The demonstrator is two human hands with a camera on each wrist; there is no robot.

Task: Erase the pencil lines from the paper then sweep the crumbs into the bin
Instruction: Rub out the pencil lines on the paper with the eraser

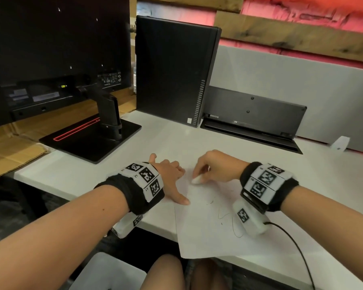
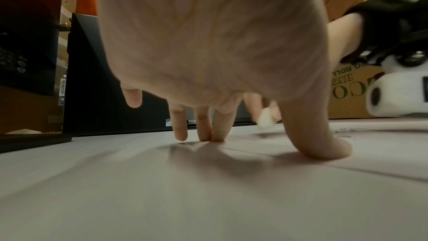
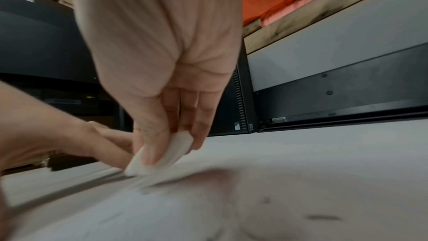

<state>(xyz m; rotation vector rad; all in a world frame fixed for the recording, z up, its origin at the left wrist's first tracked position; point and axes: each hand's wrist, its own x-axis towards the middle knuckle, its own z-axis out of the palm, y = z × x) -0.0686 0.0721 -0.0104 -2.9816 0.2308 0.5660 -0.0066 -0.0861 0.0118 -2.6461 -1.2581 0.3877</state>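
Note:
A white sheet of paper (image 1: 205, 233) with thin pencil scribbles (image 1: 228, 218) lies on the white desk (image 1: 71, 174) and hangs over its front edge. My right hand (image 1: 214, 168) pinches a white eraser (image 1: 197, 180) and presses it on the paper's far left part; in the right wrist view the eraser (image 3: 166, 153) sits between thumb and fingers. My left hand (image 1: 172, 178) is spread, with straight fingertips (image 2: 203, 135) and thumb (image 2: 324, 146) pressing the paper's left edge down. A white bin (image 1: 105, 273) shows below the desk edge, by my knee.
A monitor on a black stand (image 1: 96, 135) fills the left back. A black computer tower (image 1: 172, 70) and a black panel (image 1: 252, 120) stand behind the paper. A black cable (image 1: 298, 248) runs from my right wrist over the desk.

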